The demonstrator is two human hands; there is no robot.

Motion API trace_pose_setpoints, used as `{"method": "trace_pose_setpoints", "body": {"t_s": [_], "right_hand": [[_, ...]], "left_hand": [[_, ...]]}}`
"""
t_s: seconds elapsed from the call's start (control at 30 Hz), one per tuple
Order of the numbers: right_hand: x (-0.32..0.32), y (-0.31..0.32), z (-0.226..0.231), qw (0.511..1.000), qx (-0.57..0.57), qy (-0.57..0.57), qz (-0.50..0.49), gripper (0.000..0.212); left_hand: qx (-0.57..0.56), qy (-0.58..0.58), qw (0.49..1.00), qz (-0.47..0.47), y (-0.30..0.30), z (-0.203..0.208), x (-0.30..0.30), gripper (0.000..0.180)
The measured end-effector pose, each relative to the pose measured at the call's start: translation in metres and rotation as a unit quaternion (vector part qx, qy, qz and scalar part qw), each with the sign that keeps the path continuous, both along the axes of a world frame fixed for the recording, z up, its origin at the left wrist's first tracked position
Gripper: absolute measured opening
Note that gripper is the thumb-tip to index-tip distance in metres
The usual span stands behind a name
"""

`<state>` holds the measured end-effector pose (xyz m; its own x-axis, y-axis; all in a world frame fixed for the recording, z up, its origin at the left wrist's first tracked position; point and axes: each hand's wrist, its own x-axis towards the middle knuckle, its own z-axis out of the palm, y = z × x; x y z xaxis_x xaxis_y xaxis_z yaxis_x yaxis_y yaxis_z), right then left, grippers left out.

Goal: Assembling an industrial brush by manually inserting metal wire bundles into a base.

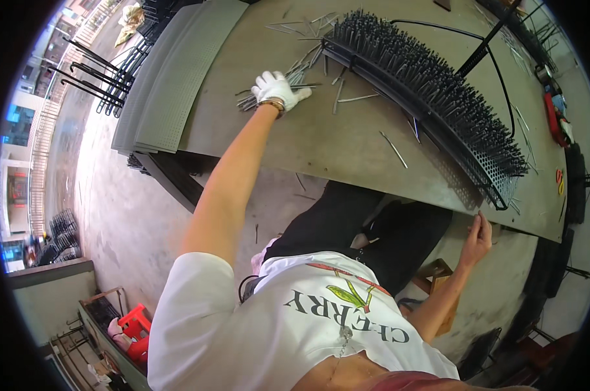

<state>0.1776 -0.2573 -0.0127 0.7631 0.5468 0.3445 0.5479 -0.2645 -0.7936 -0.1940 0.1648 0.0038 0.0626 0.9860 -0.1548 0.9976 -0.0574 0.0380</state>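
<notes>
My left hand, in a white glove, is curled over a loose pile of thin grey metal rods on the table, with rod ends sticking out on both sides of it. My bare right hand is at the table's near edge, just below the near right corner of a long black perforated metal rack. Its fingers are pinched together; whatever lies between them is too small to make out. Dense rows of dark metal pins stand upright along the rack.
Stacked grey perforated sheets lie at the table's left end. Black wire hooks jut out beyond them. A single rod lies before the rack, and scissors at the right. A red stool is at lower left.
</notes>
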Motion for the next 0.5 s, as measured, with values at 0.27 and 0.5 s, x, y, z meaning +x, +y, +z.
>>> {"method": "trace_pose_setpoints", "body": {"t_s": [0.27,0.5], "right_hand": [[-0.014,-0.024,-0.010,1.000,0.008,0.025,0.001,0.018],[-0.029,-0.035,-0.013,0.997,-0.010,0.071,-0.022,0.018]], "left_hand": [[0.176,-0.094,0.973,-0.111,-0.021,-0.035,0.018,0.037],[0.234,-0.147,0.942,-0.192,-0.090,-0.041,0.029,0.034]]}}
